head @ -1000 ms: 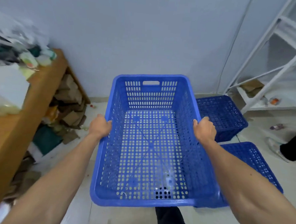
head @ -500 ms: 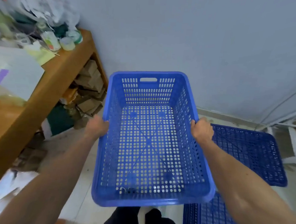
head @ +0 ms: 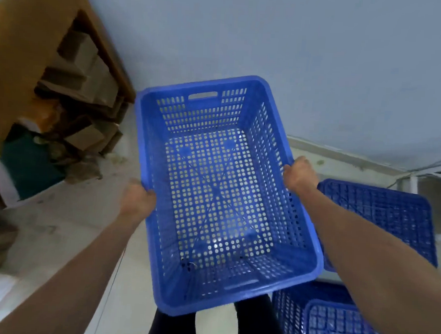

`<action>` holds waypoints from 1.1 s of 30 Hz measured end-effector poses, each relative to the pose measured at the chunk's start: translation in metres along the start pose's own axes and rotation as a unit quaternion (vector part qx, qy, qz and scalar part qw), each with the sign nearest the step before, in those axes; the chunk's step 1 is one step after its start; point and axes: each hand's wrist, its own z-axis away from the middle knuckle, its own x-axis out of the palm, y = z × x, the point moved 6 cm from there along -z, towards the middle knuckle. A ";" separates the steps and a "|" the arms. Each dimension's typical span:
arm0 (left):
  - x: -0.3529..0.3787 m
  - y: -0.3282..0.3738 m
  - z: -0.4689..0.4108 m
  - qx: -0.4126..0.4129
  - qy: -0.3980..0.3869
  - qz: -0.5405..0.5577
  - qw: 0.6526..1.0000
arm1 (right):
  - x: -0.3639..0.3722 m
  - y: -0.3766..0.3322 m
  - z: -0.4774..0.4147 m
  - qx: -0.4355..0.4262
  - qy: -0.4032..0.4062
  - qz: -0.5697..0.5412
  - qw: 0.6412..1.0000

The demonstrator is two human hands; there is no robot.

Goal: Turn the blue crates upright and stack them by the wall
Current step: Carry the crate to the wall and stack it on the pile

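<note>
An upright blue perforated crate (head: 220, 192) hangs in the air in front of me, open side up, its far end towards the pale wall (head: 296, 56). My left hand (head: 138, 201) is shut on its left long rim and my right hand (head: 299, 177) on its right long rim. Two more blue crates lie upside down on the floor to the right: one (head: 390, 216) near the wall, another (head: 334, 323) at the lower right, partly hidden by my right forearm.
A wooden table (head: 24, 41) stands at the left with cardboard boxes (head: 83, 80) and a green bag (head: 28, 164) piled under it. Pale floor (head: 65, 222) runs between the table and the crate. My dark trouser legs (head: 172, 327) show below the crate.
The view has swung down and left, closer to the wall. The held crate has tilted slightly clockwise. Both hands keep their hold on the rims.
</note>
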 end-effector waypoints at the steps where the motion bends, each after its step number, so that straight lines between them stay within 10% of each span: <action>1: 0.016 -0.002 -0.011 -0.011 -0.004 0.010 1.000 | 0.013 -0.004 -0.020 0.003 -0.001 0.003 1.000; 13: 0.212 -0.060 -0.104 -0.176 0.029 0.113 0.977 | 0.168 -0.079 -0.233 -0.110 -0.022 0.078 0.991; 33: 0.369 -0.012 -0.098 -0.293 0.014 0.354 0.888 | 0.210 -0.146 -0.352 -0.205 -0.074 0.127 0.968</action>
